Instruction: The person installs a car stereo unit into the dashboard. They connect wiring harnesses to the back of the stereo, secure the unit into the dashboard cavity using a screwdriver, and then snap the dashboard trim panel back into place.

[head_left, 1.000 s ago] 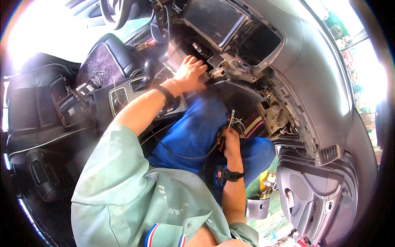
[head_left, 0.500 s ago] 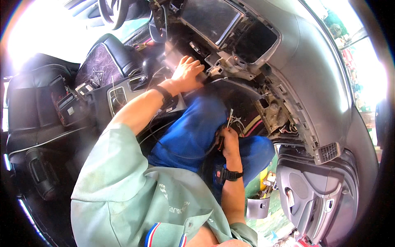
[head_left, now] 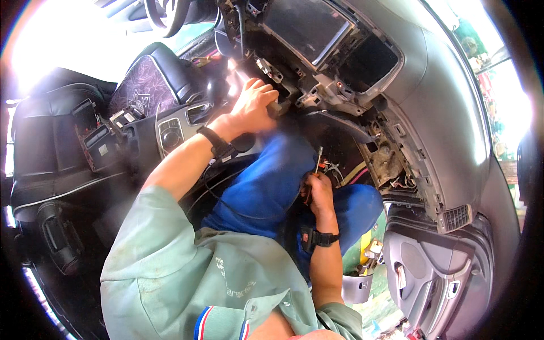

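Note:
My left hand point(head_left: 252, 107) reaches to the lower middle of a stripped car dashboard, beside the gear lever point(head_left: 217, 89). Its fingers are bent over a dark part mostly hidden beneath them, and I cannot make out what it is. A shiny panel point(head_left: 237, 79) shows just past the fingers. Between my knees, my right hand point(head_left: 321, 195) is closed around a screwdriver point(head_left: 319, 157), its metal shaft pointing up and away from me. Close by, in the footwell, lies a tool like pliers point(head_left: 335, 173).
A centre screen point(head_left: 306, 28) and an open dash cavity point(head_left: 368, 63) sit ahead. Exposed brackets point(head_left: 331, 93) jut out above my knee. The console point(head_left: 170, 133) and black seats point(head_left: 51, 136) are on the left. An open door point(head_left: 425, 255) stands right. A thin cable point(head_left: 226, 201) crosses my leg.
The view has shifted slightly, so the car appears further right and lower. My left hand has turned and moved a little toward the console. My right hand still grips the screwdriver.

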Motion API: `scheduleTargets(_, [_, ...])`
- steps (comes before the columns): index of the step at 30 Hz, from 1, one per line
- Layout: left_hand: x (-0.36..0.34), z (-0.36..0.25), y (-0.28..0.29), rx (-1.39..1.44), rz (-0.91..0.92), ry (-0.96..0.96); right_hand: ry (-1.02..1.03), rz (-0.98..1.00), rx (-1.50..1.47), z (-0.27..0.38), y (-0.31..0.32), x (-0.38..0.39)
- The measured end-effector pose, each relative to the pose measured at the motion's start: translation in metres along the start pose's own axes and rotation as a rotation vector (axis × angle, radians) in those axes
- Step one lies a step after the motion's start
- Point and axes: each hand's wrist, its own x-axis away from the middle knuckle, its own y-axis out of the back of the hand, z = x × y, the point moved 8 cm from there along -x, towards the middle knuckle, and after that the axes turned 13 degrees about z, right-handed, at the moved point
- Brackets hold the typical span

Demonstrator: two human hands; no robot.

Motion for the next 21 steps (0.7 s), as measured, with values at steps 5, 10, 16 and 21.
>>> scheduleTargets(5, [-0.004,-0.002,0.001,0.039,0.068,0.015,-0.037,-0.005,-0.013,0.007,-0.005,0.003])
scheduleTargets(10, [0.002,-0.012,-0.002,0.021,0.056,-0.021,-0.009,-0.039,-0.084,0.005,-0.001,0.005])
scheduleTargets(16, [0.008,-0.016,-0.006,-0.002,0.071,0.016,0.115,0.024,-0.266,0.009,0.001,0.004])
scheduleTargets(21, [0.008,-0.019,-0.002,-0.017,0.102,0.003,0.127,-0.028,-0.366,0.017,0.009,0.014])
